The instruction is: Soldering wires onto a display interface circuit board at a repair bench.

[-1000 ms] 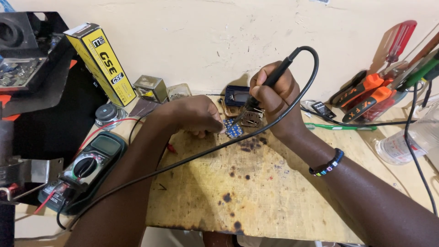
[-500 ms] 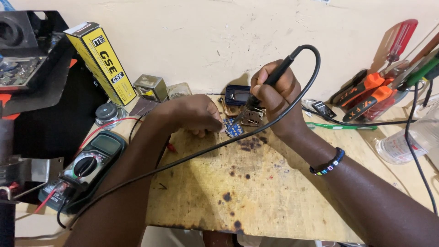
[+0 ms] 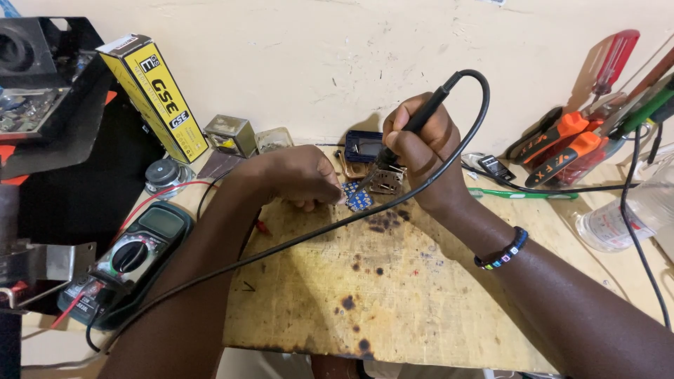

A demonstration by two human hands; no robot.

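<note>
The bench (image 3: 435, 316) is a scorched wooden board, its burn marks thickest near the far edge where the work sits, so hot work lands on a surface that can take it. Against the wall leans a yellow and black box (image 3: 151, 95), out of the way, and pliers with orange handles (image 3: 562, 144) lie at the far right within reach. A green multimeter (image 3: 130, 260) rests at the left edge beside the left forearm, its red lead trailing toward the board.

The right hand (image 3: 421, 151) grips a black soldering iron (image 3: 414, 126) like a pen, fingers closed round the handle, so the tip can be steered finely; its cable (image 3: 484, 112) loops up and over the wrist, clear of the work. The left hand (image 3: 302, 175) lies knuckles up on the bench, fingers curled and pressing beside a small blue circuit board (image 3: 357, 196), seemingly to pin it flat; how tightly the fingers hold cannot be told. The blue board sits between the two hands, the iron tip just above or touching it
</note>
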